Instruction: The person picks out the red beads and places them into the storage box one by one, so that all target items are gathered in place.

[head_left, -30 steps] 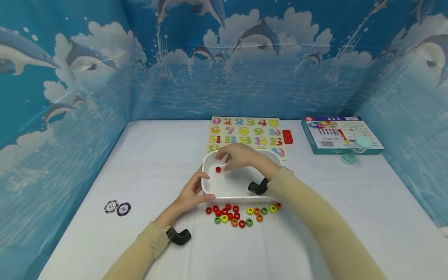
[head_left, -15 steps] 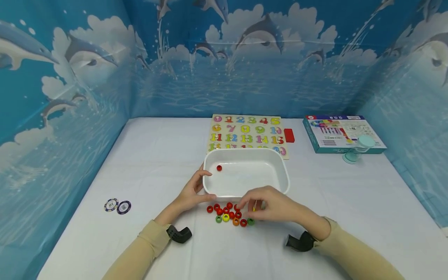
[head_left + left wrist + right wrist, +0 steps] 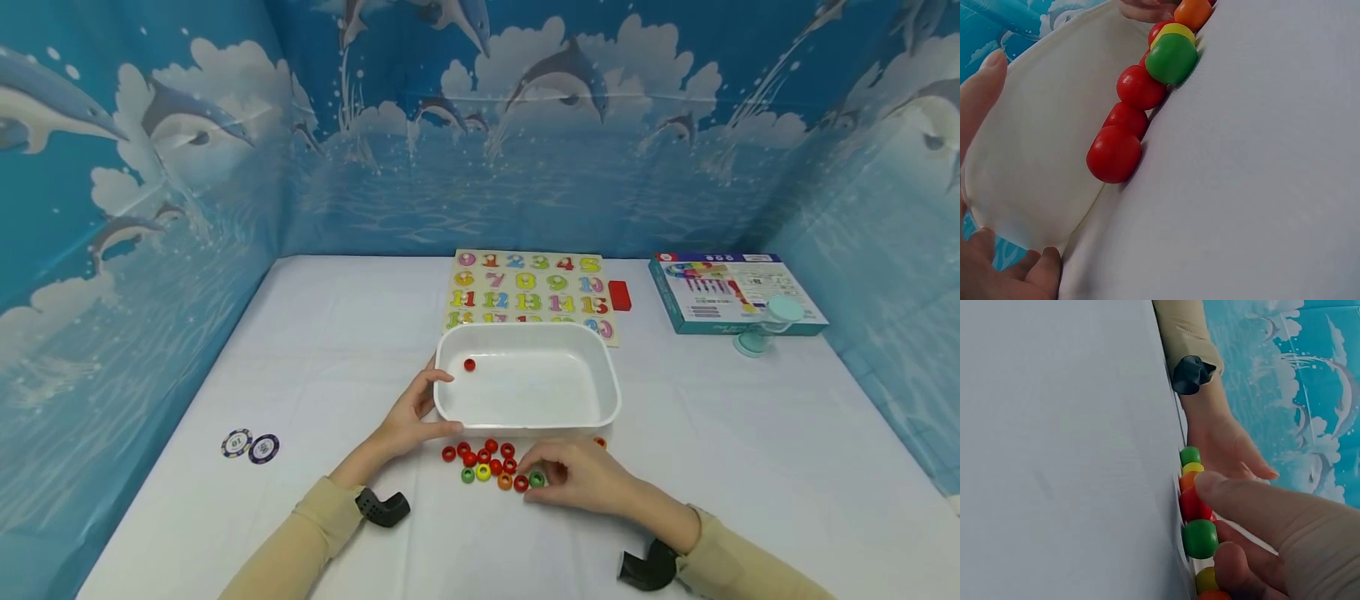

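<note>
A white plastic tray (image 3: 534,392) lies on the table with one red bead (image 3: 469,365) inside near its left end. My left hand (image 3: 412,417) holds the tray's left end, thumb along the front wall and fingers at the side. Loose beads are clustered before the tray, among them a red bead (image 3: 521,483), a green bead (image 3: 537,480) and a yellow bead (image 3: 483,472). Over the right part of this cluster reaches my right hand (image 3: 581,475), thumb and index apart around the beads. In the right wrist view its thumb (image 3: 1235,500) covers part of a red bead (image 3: 1194,504).
Behind the tray lies a number puzzle board (image 3: 528,287), with a red block (image 3: 619,295) beside it. A boxed toy (image 3: 738,292) and a mint-green item (image 3: 768,325) are at the back right. Two poker chips (image 3: 250,446) lie at the left.
My right hand has come out of the tray and down to the beads in front, then shifted slightly nearer the front. My left hand has stayed at the tray's left end.
</note>
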`<state>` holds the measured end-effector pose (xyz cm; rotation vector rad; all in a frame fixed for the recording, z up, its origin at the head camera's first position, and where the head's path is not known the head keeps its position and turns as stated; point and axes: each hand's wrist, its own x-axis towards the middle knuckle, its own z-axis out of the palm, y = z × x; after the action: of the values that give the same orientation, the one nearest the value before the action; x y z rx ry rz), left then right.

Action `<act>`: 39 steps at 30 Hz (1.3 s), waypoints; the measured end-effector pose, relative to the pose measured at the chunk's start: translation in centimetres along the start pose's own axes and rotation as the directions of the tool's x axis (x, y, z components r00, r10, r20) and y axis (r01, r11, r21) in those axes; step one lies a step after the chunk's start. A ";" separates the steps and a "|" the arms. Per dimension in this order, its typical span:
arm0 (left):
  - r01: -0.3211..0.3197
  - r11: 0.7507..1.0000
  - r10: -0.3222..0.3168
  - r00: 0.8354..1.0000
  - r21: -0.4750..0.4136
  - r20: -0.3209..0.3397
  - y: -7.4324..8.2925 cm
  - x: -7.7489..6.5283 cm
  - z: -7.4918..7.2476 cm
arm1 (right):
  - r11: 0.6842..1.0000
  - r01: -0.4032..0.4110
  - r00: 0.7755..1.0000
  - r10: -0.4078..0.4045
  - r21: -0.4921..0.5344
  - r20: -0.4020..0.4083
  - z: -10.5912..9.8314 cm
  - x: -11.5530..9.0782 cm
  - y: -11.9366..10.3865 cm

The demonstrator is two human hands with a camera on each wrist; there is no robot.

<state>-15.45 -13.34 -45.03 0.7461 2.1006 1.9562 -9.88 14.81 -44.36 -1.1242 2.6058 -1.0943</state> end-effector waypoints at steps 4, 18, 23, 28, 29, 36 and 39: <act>-0.001 1.000 0.001 1.000 0.002 -0.007 -1.3 0.0 -0.2 | 0.996 0.028 0.999 -0.029 -0.079 -0.023 0.4 0.0 0.3; -0.007 1.000 0.007 1.000 -0.002 -0.004 0.2 -0.2 0.0 | 0.996 0.001 0.997 0.006 -0.093 0.078 -1.5 0.5 -1.6; -0.006 1.000 0.006 1.000 0.009 -0.003 0.9 -0.3 0.1 | 0.999 0.047 0.990 -0.049 0.026 0.129 -5.3 2.2 -2.9; -0.005 1.000 0.005 1.000 0.018 -0.005 1.0 -0.3 0.1 | 0.990 0.133 0.986 -0.138 0.049 0.097 -9.4 6.3 -2.7; -0.004 1.000 0.004 1.000 0.020 -0.006 0.9 -0.3 0.1 | 0.989 0.135 0.985 -0.139 0.056 0.097 -10.1 7.2 -2.5; -0.032 0.999 0.032 0.999 0.021 0.001 0.8 -0.3 0.2 | 0.996 0.034 0.982 -0.048 0.077 0.184 -11.5 13.4 -0.2; -0.029 0.999 0.028 1.000 0.020 0.007 0.8 -0.2 0.2 | 0.997 -0.021 0.975 0.005 0.070 0.222 -10.7 15.1 1.4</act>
<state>-14.98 -13.22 -44.29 0.7892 2.1204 1.9472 -25.38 11.53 -34.64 -1.1409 2.3807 -0.9883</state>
